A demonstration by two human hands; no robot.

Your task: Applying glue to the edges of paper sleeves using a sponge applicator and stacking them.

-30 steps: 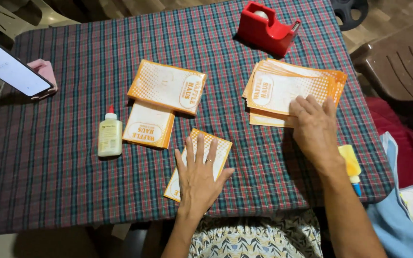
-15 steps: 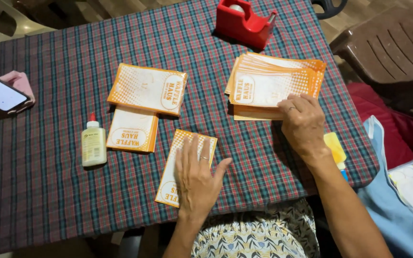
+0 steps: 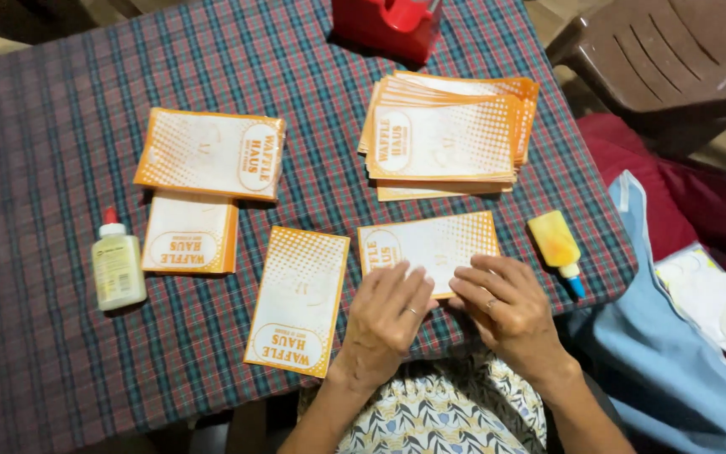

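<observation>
Your tabletop (image 3: 60, 109) carries a plaid cloth. A brown plastic chair (image 3: 674, 59) stands to your right, with a blue cloth (image 3: 657, 353) below it. At the far edge sits a red tape dispenser (image 3: 388, 25), and near it a fanned stack of orange paper bags (image 3: 447, 134). Two more bags (image 3: 207, 155) overlap at the left, and a single one (image 3: 296, 298) lies lengthwise beside your left hand (image 3: 384, 324). Both that hand and your right hand (image 3: 506, 307) rest flat, fingers relaxed and gripping nothing, on the near edge of the orange-and-white bag (image 3: 430, 248) in front of you. A white glue bottle (image 3: 118, 267) stands left; a yellow one (image 3: 556, 242) lies right.
</observation>
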